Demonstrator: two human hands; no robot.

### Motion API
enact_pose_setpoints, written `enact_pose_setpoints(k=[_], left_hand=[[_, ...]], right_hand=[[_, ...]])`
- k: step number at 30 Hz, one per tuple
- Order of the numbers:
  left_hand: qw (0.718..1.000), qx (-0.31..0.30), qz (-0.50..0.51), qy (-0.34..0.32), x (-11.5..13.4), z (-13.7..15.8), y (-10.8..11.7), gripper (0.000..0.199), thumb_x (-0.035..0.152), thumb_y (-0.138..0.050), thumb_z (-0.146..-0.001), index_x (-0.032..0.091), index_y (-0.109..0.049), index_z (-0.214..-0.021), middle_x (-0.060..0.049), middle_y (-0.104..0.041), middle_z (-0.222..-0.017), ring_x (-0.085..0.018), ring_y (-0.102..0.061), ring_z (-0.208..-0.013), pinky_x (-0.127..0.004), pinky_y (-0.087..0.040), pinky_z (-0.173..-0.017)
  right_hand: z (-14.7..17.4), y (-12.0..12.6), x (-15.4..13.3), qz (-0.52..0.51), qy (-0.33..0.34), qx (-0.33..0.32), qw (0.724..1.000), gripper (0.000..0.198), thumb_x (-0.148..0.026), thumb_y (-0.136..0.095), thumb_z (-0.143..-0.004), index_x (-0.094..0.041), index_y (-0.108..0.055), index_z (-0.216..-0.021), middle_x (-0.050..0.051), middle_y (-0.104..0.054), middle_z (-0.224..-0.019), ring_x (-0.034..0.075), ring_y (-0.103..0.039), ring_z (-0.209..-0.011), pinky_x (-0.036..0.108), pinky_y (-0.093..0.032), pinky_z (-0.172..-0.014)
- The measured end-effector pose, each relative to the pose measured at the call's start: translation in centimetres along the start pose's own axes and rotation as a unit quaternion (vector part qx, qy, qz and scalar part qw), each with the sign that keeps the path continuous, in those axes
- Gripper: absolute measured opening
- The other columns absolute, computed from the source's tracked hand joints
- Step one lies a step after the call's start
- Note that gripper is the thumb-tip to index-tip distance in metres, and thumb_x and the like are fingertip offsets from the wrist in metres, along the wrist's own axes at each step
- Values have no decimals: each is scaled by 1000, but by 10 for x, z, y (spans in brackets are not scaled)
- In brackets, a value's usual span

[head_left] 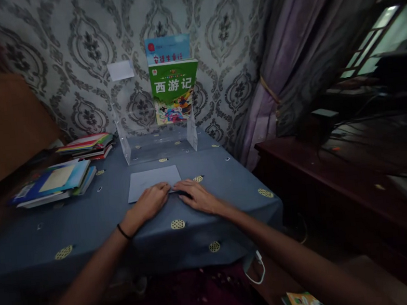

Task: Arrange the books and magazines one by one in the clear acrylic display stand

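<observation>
A pale, blank sheet of paper (151,178) lies on the tablecloth in front of me. My left hand (152,200) rests over its near edge, fingers curled and closed at the lower right part. A dark band circles that wrist. My right hand (196,196) meets it from the other side, with bent fingers closed on the near right corner. The fingertips of both hands almost touch there and cover that corner. Behind the paper stands a clear plastic book stand (125,141), with a white card (120,70) at its top left.
A green book (175,92) and a blue book (168,48) stand upright on the holder's right side. Stacked books (55,180) and thinner booklets (86,144) lie at the left. A dark red cabinet (292,162) is to the right, beyond the table's edge.
</observation>
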State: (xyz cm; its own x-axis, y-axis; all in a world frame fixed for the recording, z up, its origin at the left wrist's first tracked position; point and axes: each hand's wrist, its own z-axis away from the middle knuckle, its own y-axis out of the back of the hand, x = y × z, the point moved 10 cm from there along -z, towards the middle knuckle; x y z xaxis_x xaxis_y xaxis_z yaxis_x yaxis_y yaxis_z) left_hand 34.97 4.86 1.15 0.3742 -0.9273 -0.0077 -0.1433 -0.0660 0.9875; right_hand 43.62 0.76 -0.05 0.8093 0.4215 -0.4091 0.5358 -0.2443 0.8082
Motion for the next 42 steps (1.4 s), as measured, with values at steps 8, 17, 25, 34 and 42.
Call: enact_pose_setpoints(k=[8,17,25,34,42], left_hand=[[998,-18,-58,-17,1,2,-1,20,16,-46,-102,12,-61,-114,-16,-71,-117,-27,-71,-108,-37,-57,-90],[993,-12,-103,-54,0,1,-10,27,5,-40,-98,13,-55,-120,-18,-69,-117,-27,-68,-111,-39,-58,-88],[999,2,-49,-23,-27,-12,17,23,2,-42,-96,17,-54,-108,-6,-71,-91,-20,-71,-81,-27,-53,-67],[964,182,181,74,-72,-39,98,26,27,-41,-104,18,-65,-97,4,-61,-66,-10,-56,-56,-20,-39,-58],[823,213,478,221,-107,-55,88,33,48,-63,-90,17,-68,-82,2,-58,-67,-12,-52,-62,-21,-40,-58]], right_hand=[[-3,-1,1,25,3,4,1000,33,-12,-57,-93,-18,-70,-122,15,-72,-125,29,-65,-119,54,-50,-106],[-19,-3,53,-12,-16,-22,1000,40,-12,-59,-89,-22,-69,-127,13,-69,-133,29,-61,-129,58,-44,-111],[-59,6,99,-93,-2,-5,996,36,-16,-59,-89,-25,-72,-121,10,-73,-128,27,-63,-126,53,-46,-111],[-68,19,137,-466,-175,50,866,35,-52,-77,-80,-20,-76,-94,2,-76,-85,18,-70,-78,30,-54,-75],[-57,29,126,-588,-217,79,775,43,-56,-86,-72,-19,-74,-87,0,-71,-68,14,-68,-63,27,-53,-66]])
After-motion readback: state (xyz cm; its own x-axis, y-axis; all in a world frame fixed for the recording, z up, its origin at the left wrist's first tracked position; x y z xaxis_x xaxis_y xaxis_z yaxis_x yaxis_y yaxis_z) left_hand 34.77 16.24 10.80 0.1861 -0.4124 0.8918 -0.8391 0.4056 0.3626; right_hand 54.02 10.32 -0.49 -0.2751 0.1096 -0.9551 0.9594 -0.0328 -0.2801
